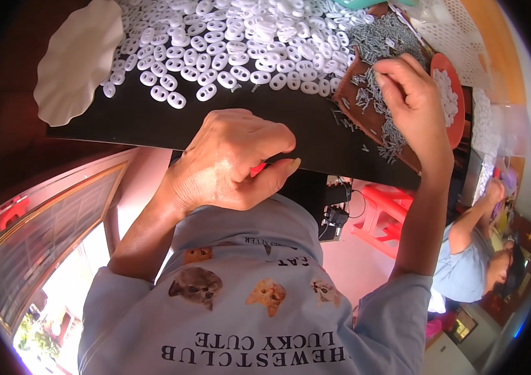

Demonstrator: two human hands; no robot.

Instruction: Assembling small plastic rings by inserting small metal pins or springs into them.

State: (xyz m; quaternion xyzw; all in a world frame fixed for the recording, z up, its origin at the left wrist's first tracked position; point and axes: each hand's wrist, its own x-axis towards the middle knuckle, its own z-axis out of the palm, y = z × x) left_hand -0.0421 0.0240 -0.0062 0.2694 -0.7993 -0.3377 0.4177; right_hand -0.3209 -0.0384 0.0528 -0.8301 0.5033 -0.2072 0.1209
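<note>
Over the table's near edge, my left hand (234, 159) is curled with its back up. Its thumb and forefinger point right with a gap between them, and a bit of red shows there. Whatever lies in its palm is hidden. My right hand (412, 94) is over the small grey screws (387, 37), thumb and forefinger pinched together; anything between the tips is too small to make out. The screws lie heaped on a brown cloth (356, 72). White oval plastic pieces (206, 92), each with two holes, are spread across the far side of the table.
A pale wavy-edged dish (78, 62) lies at the far left of the black table (134, 122). On the right, a red-orange plate (459, 84) holds small white parts. A red plastic stool (381, 215) stands below. Another person (465, 256) works at the right.
</note>
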